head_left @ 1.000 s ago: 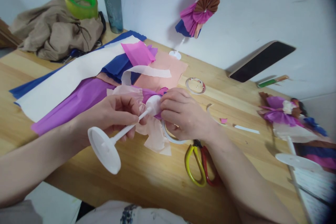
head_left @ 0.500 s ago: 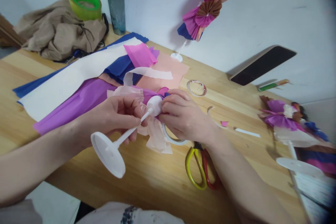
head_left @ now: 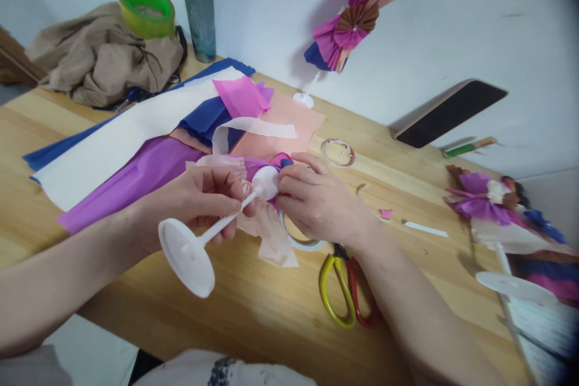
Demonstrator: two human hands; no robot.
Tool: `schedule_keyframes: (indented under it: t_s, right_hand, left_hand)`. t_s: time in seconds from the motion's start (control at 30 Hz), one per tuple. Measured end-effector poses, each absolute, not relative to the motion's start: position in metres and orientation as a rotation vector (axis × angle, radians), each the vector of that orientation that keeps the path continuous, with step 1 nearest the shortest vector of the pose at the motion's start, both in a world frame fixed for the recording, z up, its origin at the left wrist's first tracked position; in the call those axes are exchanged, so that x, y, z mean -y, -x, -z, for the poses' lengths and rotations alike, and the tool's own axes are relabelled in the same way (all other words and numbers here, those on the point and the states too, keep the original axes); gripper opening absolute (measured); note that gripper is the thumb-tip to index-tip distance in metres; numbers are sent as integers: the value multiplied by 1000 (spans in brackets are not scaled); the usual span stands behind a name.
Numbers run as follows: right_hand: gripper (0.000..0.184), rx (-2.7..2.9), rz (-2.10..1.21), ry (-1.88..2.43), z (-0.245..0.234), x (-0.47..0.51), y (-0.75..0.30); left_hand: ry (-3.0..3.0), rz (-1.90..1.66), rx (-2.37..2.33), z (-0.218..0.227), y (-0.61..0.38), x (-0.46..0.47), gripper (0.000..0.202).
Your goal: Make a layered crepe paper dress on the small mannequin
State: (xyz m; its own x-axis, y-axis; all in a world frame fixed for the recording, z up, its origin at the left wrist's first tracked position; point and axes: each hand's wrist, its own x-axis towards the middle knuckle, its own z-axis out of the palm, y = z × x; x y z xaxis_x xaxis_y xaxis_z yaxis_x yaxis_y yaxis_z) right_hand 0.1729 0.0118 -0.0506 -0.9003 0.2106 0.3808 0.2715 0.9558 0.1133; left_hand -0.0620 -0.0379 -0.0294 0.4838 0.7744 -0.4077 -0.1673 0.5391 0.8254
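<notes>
My left hand [head_left: 203, 202] pinches the thin stem of a white plastic goblet [head_left: 186, 259], which lies tilted with its round foot toward me. Around the white bowl end, my right hand [head_left: 312, 199] has its fingers closed, and purple and blue crepe paper shows just beyond them. What the right fingertips press on is partly hidden. Pale pink crepe paper [head_left: 275, 235] hangs beneath the hands. A roll of tape [head_left: 301, 241] lies partly under my right hand. Scissors [head_left: 339, 289] with one yellow and one red handle rest beside my right forearm.
Crepe paper sheets, among them a white one [head_left: 131, 126] and a purple one [head_left: 136, 178], spread across the left. Behind stand a bottle [head_left: 196, 9] and a paper-decorated goblet [head_left: 303, 99]. A phone [head_left: 452, 113] leans on the wall; another decorated piece [head_left: 486, 196] is at right.
The goblet's foot has tipped up slightly. Both hands keep almost the same place and grip.
</notes>
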Motion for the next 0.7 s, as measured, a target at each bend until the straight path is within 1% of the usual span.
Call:
schedule_keyframes:
  t_s: [0.2,0.37,0.53,0.7]
  right_hand:
    - [24,2761,136,354,45,-11,-177]
    - [24,2781,85,393,41,-8,-177]
    - [19,2767,11,422,42,-7,-176]
    - [23,2765,101,423,44,-7,-175]
  left_hand:
    - [-814,-660,-861,29,60,39,15]
    - [-802,-664,-860,32,61,40,15]
    - [-814,-659,-844,32,64,39,13]
    - [-808,-655,-825,34,65,38,12]
